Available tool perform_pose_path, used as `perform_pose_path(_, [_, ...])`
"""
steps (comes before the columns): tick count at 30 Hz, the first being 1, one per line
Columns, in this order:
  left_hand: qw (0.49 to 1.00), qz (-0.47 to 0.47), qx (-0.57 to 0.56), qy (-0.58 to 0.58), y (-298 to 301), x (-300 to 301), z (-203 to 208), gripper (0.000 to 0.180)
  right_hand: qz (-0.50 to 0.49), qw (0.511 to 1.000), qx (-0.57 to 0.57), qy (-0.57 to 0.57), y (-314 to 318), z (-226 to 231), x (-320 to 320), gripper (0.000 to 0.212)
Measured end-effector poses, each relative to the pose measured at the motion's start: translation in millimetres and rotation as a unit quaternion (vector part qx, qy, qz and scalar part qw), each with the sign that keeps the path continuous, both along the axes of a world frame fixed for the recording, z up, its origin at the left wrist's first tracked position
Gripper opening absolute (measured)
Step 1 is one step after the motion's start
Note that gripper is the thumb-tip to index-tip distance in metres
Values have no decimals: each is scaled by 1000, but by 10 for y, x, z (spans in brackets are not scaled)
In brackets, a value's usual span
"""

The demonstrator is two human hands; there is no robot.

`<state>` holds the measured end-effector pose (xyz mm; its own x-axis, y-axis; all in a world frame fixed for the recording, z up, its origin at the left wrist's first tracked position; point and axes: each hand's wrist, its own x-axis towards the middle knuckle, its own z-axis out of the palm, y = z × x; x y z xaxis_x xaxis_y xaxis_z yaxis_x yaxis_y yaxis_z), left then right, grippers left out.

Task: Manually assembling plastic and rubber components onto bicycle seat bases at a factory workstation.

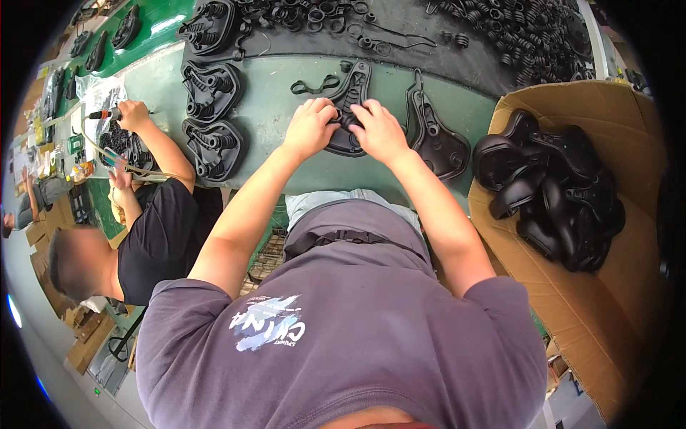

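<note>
A black bicycle saddle [352, 146] lies upside down on the green bench in front of me, its narrow nose pointing away. Over its middle, my left hand [310, 130] and my right hand [381, 133] meet from either side, thumbs and fingertips closed on a small black part in its underside. The fingers partly hide that part, so its exact shape is unclear. Just right of my right hand rests a second upturned saddle [444, 149], with a thin black metal rail [411, 96] along its side. Beyond my left hand lies a black looped strap-like piece [314, 87].
Upturned saddles with springs, such as this one [212, 149], line up on the left. Loose black springs and rings [514, 46] cover the far dark mat. A cardboard box [557, 314] of black saddles [564, 193] stands right. At left, a co-worker [161, 229] holds a power screwdriver [105, 114].
</note>
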<state>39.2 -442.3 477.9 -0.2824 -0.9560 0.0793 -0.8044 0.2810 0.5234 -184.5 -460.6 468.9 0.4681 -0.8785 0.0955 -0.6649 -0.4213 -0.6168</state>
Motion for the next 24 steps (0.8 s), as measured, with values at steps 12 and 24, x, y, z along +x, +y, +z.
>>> perform_pose_path(12, [988, 57, 65, 128, 386, 273, -14, 40, 53, 995, 83, 7, 107, 100, 108, 43])
perform_pose_path(24, [999, 2, -37, 4, 403, 275, -156, 46, 61, 992, -8, 115, 249, 18, -79, 49])
